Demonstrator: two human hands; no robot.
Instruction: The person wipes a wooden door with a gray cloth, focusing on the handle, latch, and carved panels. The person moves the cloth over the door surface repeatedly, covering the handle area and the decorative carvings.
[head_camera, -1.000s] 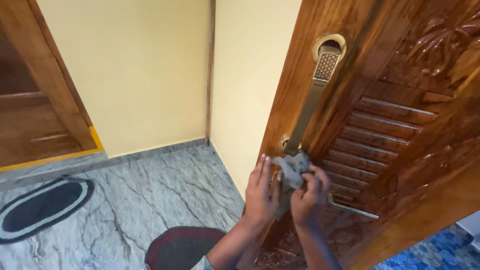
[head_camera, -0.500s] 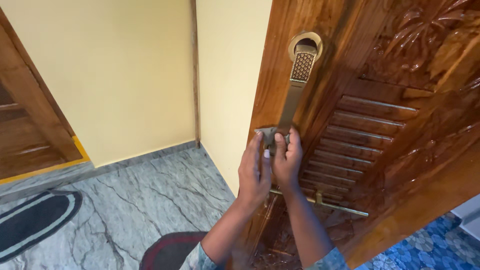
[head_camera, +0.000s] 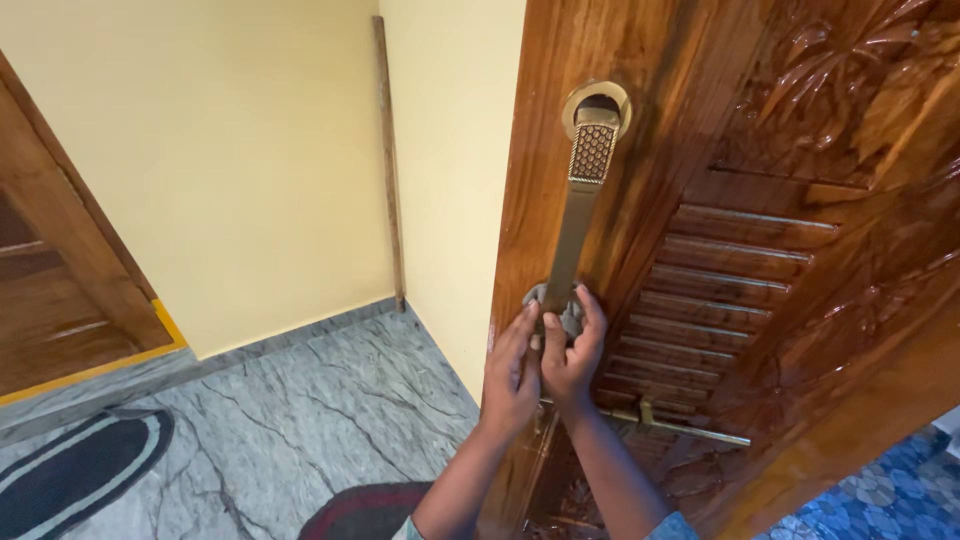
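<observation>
Head view: both hands pinch grey cloth at door edge.

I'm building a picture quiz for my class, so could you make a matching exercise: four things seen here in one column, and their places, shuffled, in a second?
Things:
1. grey cloth
2. door handle
3. oval mat
4. thin stick

Places:
A. leaning in the wall corner
B. on the marble floor, far left
C. upright on the carved wooden door
D. pinched between both hands at the handle's lower end

Pairs: 1-D, 2-C, 3-B, 4-A
</observation>
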